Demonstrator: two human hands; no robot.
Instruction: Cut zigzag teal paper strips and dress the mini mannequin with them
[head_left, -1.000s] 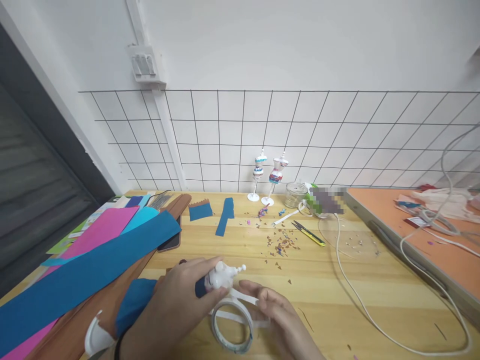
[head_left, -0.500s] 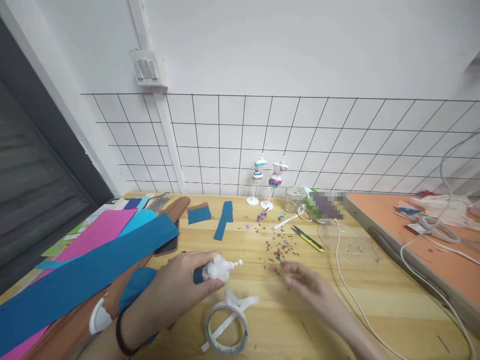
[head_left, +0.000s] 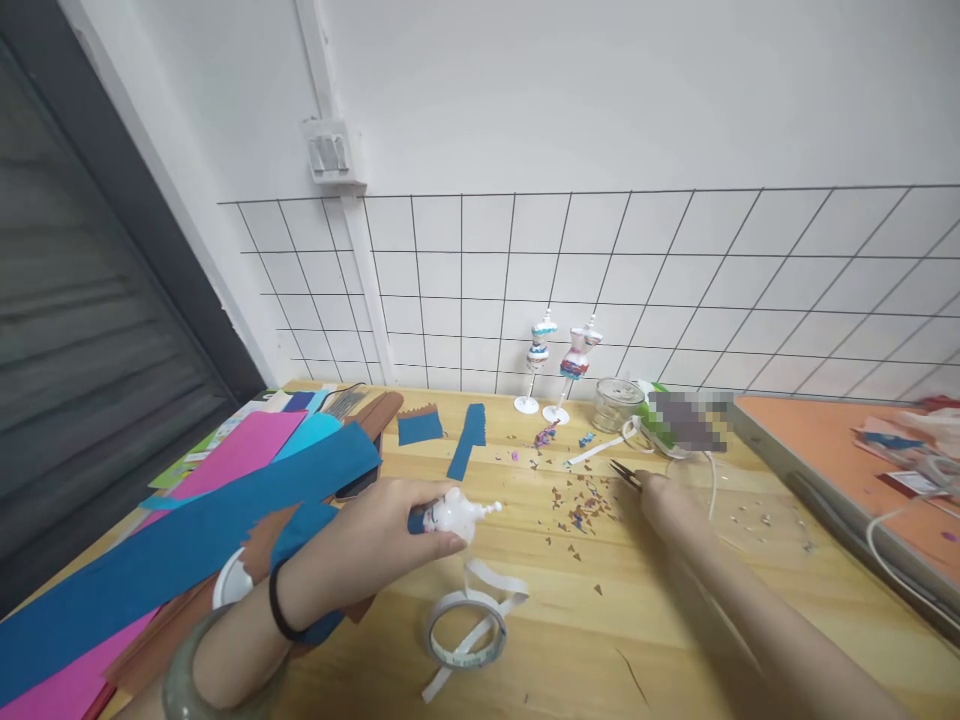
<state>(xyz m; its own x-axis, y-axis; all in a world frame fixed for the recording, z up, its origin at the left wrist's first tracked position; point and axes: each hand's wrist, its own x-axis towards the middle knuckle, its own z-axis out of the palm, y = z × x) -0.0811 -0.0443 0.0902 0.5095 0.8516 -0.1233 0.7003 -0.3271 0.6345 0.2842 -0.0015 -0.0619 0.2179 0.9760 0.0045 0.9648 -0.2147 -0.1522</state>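
A small white mannequin torso (head_left: 454,515) with blue on its lower part lies sideways in my left hand (head_left: 375,535), its knobbed neck pointing right. My right hand (head_left: 673,508) is closed on the thread snips (head_left: 625,474), whose dark blades point up and left. Small brown and blue scraps (head_left: 585,503) are scattered between the hands. Below my left hand is a roll of white tape (head_left: 466,630) with a loose strip curling from it.
Two small mannequins (head_left: 576,355) on stands are near the wall, beside a glass jar (head_left: 618,404). Blue strips (head_left: 468,440) lie at centre. Long blue material (head_left: 225,530) and pink sheets cover the left. An orange board (head_left: 832,440) is at right.
My right hand has moved up and right and taken hold of the snips. My left hand still holds the torso. The view has shifted slightly to the left.
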